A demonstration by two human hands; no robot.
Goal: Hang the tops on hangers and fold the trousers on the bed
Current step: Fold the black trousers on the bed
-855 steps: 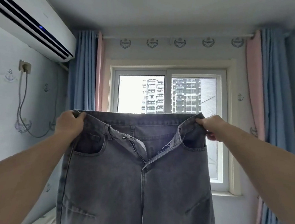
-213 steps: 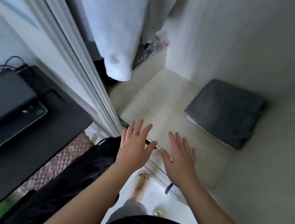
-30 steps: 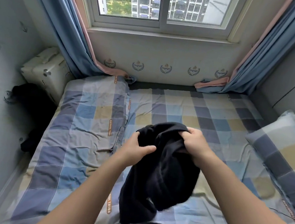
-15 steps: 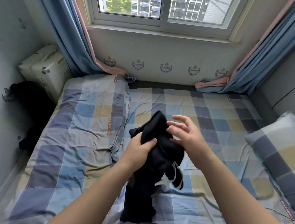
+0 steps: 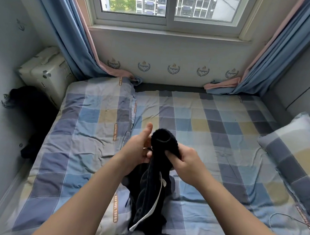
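A black garment (image 5: 150, 195) with a white stripe hangs bunched over the checked bed (image 5: 214, 133), its lower part lying on the sheet near me. My right hand (image 5: 186, 161) grips the bunched upper end from the right. On the left side, my left hand (image 5: 137, 148) has its thumb pointing up and its fingers curled against the fabric. I cannot tell which kind of garment it is.
A checked pillow (image 5: 295, 156) lies at the bed's right edge by a grey headboard (image 5: 301, 82). A white suitcase (image 5: 42, 71) and a dark heap of clothing (image 5: 30, 111) sit left of the bed. Curtains (image 5: 73, 36) frame the window ahead. A thin cable (image 5: 281, 218) lies on the sheet.
My right hand, open half a second ago, has closed round the garment's top. The left hand has loosened, thumb now raised. The bundle sits higher and more gathered.
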